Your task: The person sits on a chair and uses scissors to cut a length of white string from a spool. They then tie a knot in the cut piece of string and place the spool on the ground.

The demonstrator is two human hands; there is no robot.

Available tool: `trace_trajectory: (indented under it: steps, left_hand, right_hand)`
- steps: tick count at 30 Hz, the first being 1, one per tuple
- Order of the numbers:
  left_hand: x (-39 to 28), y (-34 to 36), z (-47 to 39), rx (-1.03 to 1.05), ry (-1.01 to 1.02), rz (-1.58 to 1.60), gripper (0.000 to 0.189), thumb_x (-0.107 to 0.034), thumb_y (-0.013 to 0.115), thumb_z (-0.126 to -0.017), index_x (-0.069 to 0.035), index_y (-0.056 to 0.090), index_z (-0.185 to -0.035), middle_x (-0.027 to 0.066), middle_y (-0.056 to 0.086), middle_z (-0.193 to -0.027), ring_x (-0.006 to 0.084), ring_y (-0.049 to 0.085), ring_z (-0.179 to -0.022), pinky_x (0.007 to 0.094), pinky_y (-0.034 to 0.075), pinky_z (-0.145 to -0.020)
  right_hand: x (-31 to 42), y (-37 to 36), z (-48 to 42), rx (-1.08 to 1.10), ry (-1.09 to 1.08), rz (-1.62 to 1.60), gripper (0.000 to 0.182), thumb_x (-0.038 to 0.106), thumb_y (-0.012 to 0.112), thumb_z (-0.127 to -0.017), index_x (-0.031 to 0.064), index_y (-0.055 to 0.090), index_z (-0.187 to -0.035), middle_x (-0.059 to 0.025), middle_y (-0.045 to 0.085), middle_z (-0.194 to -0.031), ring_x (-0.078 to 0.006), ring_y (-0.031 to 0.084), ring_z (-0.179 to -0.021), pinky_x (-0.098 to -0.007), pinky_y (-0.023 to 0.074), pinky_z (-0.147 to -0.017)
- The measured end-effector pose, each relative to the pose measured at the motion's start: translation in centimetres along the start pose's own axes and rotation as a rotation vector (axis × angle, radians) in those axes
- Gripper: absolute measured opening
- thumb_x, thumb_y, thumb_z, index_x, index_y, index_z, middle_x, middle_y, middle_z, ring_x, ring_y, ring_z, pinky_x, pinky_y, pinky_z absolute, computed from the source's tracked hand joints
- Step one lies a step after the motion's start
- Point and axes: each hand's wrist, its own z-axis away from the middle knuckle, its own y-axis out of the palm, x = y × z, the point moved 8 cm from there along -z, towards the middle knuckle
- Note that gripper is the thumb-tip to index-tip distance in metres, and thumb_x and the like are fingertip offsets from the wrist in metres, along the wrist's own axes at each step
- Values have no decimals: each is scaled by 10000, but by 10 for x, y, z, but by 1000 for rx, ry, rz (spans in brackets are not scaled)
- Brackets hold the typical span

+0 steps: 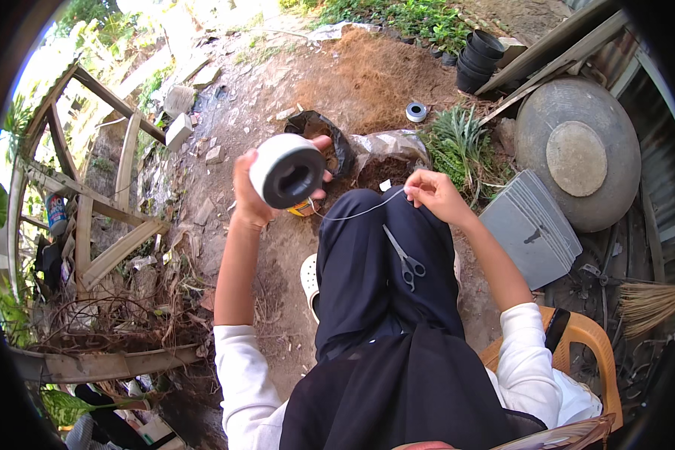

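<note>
My left hand [253, 194] holds up a white spool with a dark core [289, 171], its fingers behind it. A thin pale cord [360, 214] hangs in a curve from beside the spool to my right hand [427, 191], which pinches its end between thumb and finger above my knee. Scissors with dark handles [405, 259] lie on my lap, the blades pointing away from me. Beyond my knees are an opened black plastic bag [343, 152] and a clear plastic bag [394, 147] with brown fibre. A small yellow container [302, 210] is partly hidden below the spool.
A roll [416, 112] lies on the soil near loose brown fibre [371, 79]. To the right are green plants [461, 146], stacked black pots [478, 62], grey sheets [531, 230], a large round basin [579, 154] and a broom [652, 306]. A wooden frame [84, 197] stands at left.
</note>
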Motion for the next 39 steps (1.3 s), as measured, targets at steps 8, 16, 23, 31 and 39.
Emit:
trace_trajectory:
  steps: [8,16,23,31,39]
  left_hand:
    - [40,22,-17,213,-198,15,830,-568,441,-751,108,409,-1232,283,432,-1263,395,574,-990,462,541,-735]
    - [53,32,-13,264,-306,59,845,-532,468,-735,86,343,-1297,275,418,-1282,415,551,-1031,513,499,-801]
    - [15,-2,1,26,19,205,936,-671,390,-758,112,321,-1265,255,452,-1195,394,550,-976,450,565,-672]
    - [-70,-131,80,-513,451,86,813,-596,474,-781,56,382,-1259,181,464,-1221,294,484,-1103,373,477,-879]
    - [-94,-166,114,-764,596,91,676,-550,430,-805,-16,456,-1218,180,493,-1190,348,484,-1122,432,467,-896]
  right_hand:
    - [91,7,-31,162,-165,30,136,136,643,-846,3,619,-828,27,582,-723,-12,505,-666,-179,396,-579]
    - [114,10,-31,51,-254,139,129,129,648,-837,10,612,-801,53,541,-654,-2,426,-588,-190,338,-511]
    - [92,-25,-32,61,-157,66,173,179,635,-852,24,599,-782,70,484,-625,3,378,-548,-185,291,-477]
    - [-34,-127,14,-6,269,37,205,244,633,-853,64,586,-765,68,484,-618,-18,364,-522,-205,297,-468]
    - [-122,-205,58,-256,389,140,188,239,646,-841,86,590,-748,79,469,-585,-16,330,-478,-203,244,-428]
